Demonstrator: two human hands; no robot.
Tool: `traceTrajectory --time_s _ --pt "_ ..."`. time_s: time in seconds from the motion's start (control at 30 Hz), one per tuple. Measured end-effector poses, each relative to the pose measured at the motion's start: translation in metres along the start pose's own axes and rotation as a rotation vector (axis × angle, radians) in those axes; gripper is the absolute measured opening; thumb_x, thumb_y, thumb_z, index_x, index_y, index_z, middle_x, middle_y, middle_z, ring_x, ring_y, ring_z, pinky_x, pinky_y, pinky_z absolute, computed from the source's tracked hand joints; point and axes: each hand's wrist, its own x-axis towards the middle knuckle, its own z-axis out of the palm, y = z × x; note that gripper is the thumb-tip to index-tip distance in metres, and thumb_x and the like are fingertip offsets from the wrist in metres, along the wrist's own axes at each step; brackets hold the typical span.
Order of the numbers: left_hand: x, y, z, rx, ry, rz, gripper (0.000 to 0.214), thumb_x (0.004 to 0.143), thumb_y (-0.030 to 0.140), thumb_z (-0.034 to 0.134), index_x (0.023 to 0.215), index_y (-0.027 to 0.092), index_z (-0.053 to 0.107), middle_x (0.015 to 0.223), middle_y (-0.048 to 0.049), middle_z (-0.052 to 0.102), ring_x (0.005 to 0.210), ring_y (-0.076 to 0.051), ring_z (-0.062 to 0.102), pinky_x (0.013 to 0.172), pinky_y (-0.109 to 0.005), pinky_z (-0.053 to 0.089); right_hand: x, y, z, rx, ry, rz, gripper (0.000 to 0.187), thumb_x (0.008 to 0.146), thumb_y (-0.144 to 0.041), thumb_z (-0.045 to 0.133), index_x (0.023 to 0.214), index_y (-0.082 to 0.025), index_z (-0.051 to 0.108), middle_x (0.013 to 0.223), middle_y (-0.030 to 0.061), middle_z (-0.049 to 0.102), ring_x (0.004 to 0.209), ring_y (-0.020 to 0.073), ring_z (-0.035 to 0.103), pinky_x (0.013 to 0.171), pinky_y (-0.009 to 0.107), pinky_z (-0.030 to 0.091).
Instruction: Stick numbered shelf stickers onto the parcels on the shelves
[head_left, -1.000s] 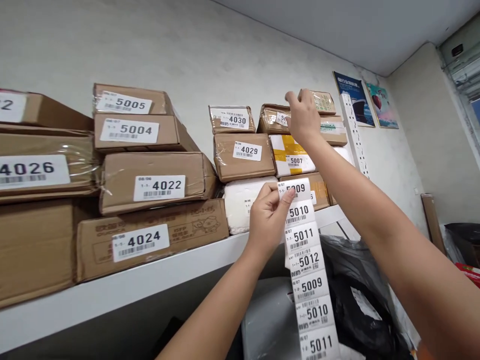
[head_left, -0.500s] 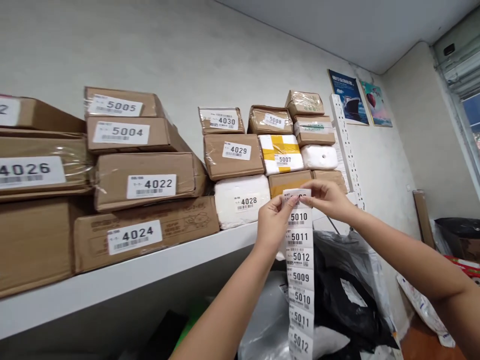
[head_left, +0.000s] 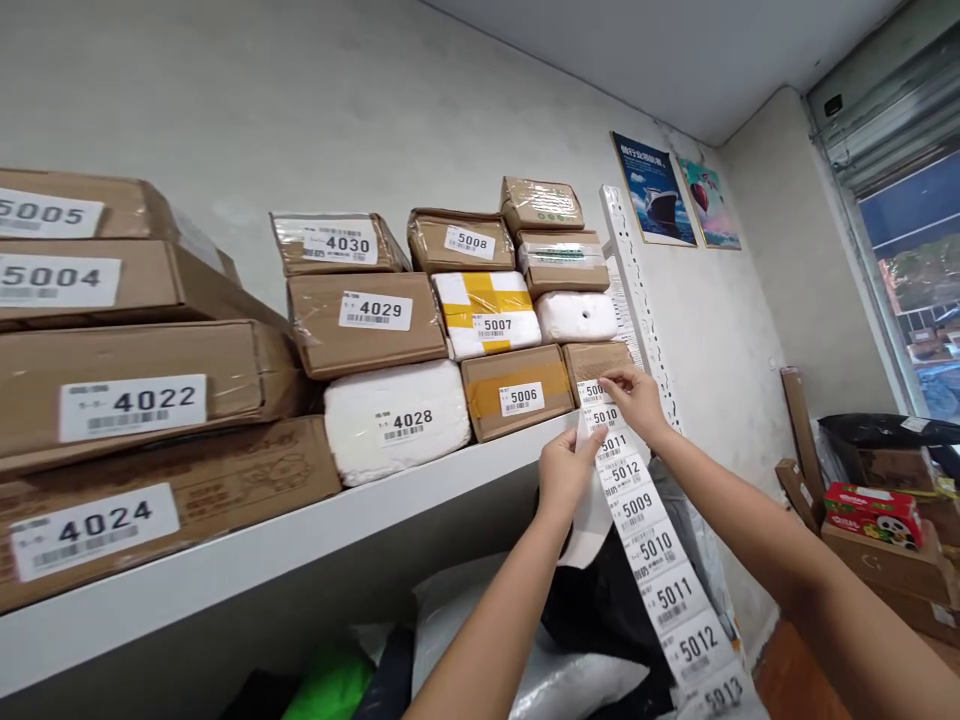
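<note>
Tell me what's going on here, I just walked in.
Someone is handling a long strip of numbered labels in front of a white shelf stacked with parcels. The left hand holds the strip near its upper end, while the right hand pinches the top label; whether that label has come loose is hard to tell. Many parcels bear numbers, but the white parcel right of 5007 shows none.

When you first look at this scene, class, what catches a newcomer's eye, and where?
Probably the long label strip, hanging right of centre, its upper end held by the left hand and right hand. To its upper left, the 5007 parcel, white with yellow tape, sits mid-stack above the shelf. On the wall at upper right, a blue ship poster stands out.
</note>
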Motion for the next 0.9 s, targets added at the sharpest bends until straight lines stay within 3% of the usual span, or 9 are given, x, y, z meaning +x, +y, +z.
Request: traceTrajectory --time_s 0.17,0.27,0.33,0.4,0.47,0.53,0.67,0.8,0.9 --pt "-0.014 -0.001 -0.005 0.235 0.004 0.276 0.048 0.083 0.051 0.056 0.049 0.021 0.043 0.053 0.003 0.046 0.055 -0.013 0.045 0.055 -0.024 0.034 0.02 0.01 0.0 -0.25 -0.01 -0.083 0.006 0.081 -0.022 0.065 0.083 -0.019 0.069 0.084 0.0072 0.068 0.078 0.0225 0.062 0.075 0.037 0.052" --pt "-0.015 0.0 -0.011 0.243 0.007 0.436 0.045 0.089 0.045 0.05 0.052 0.021 0.042 0.069 0.0 0.053 0.064 -0.014 0.052 0.065 -0.025 0.042 0.016 0.005 -0.003 -0.386 0.017 -0.063 0.036 0.078 -0.027 0.071 0.112 -0.019 0.064 0.101 0.0114 0.065 0.089 0.0276 0.062 0.078 0.042 0.052" --pt "-0.013 0.001 -0.015 0.232 -0.001 0.476 0.042 0.091 0.045 0.049 0.056 0.021 0.049 0.078 -0.0022 0.058 0.072 -0.016 0.056 0.072 -0.026 0.045 0.007 -0.002 -0.007 -0.348 0.06 -0.032 0.056 0.076 -0.034 0.074 0.127 -0.019 0.055 0.112 0.014 0.062 0.097 0.0293 0.061 0.079 0.043 0.053" --pt "-0.009 0.002 -0.018 0.213 0.002 0.47 0.04 0.091 0.046 0.049 0.061 0.021 0.054 0.08 -0.0029 0.06 0.077 -0.017 0.058 0.077 -0.028 0.047 -0.003 -0.009 -0.009 -0.157 -0.05 0.006 0.05 0.081 -0.043 0.069 0.124 -0.02 0.056 0.109 0.012 0.064 0.093 0.026 0.063 0.073 0.038 0.054" --pt "-0.004 0.004 -0.018 0.164 0.0 0.41 0.037 0.089 0.048 0.052 0.063 0.021 0.057 0.077 -0.0027 0.061 0.076 -0.018 0.059 0.076 -0.029 0.048 -0.011 -0.016 -0.009 0.082 -0.264 0.043 0.035 0.085 -0.048 0.063 0.108 -0.021 0.063 0.097 0.0078 0.068 0.085 0.0215 0.065 0.067 0.032 0.053" --pt "0.002 0.006 -0.014 0.039 0.009 0.307 0.033 0.084 0.051 0.058 0.069 0.021 0.062 0.076 -0.0025 0.064 0.076 -0.019 0.06 0.074 -0.029 0.048 -0.015 -0.019 -0.008 0.228 -0.374 0.081 0.031 0.081 -0.05 0.066 0.093 -0.021 0.067 0.088 0.0056 0.07 0.081 0.0196 0.065 0.065 0.03 0.052" --pt "0.015 0.015 0.001 -0.23 0.146 0.182 0.037 0.069 0.053 0.072 0.082 0.019 0.069 0.079 -0.0031 0.07 0.077 -0.019 0.063 0.073 -0.029 0.049 -0.01 -0.022 -0.004 0.29 -0.276 0.138 0.032 0.067 -0.045 0.078 0.083 -0.019 0.069 0.083 0.0045 0.071 0.076 0.018 0.064 0.068 0.031 0.051" --pt "0.027 0.026 0.01 -0.168 0.336 0.19 0.041 0.069 0.056 0.071 0.059 0.019 0.056 0.053 0.0044 0.053 0.054 -0.011 0.047 0.054 -0.023 0.037 0.002 -0.026 -0.001 0.302 -0.216 0.153 0.029 0.065 -0.043 0.079 0.077 -0.019 0.068 0.077 0.0034 0.07 0.068 0.0166 0.062 0.067 0.032 0.051" --pt "0.032 0.036 0.011 -0.199 0.32 0.184 0.038 0.066 0.051 0.075 0.06 0.019 0.055 0.054 0.0056 0.053 0.054 -0.011 0.047 0.053 -0.022 0.037 0.015 -0.032 0.003 0.258 -0.156 0.054 0.02 0.071 -0.038 0.075 0.076 -0.021 0.067 0.079 0.0035 0.071 0.073 0.0177 0.064 0.071 0.033 0.052"
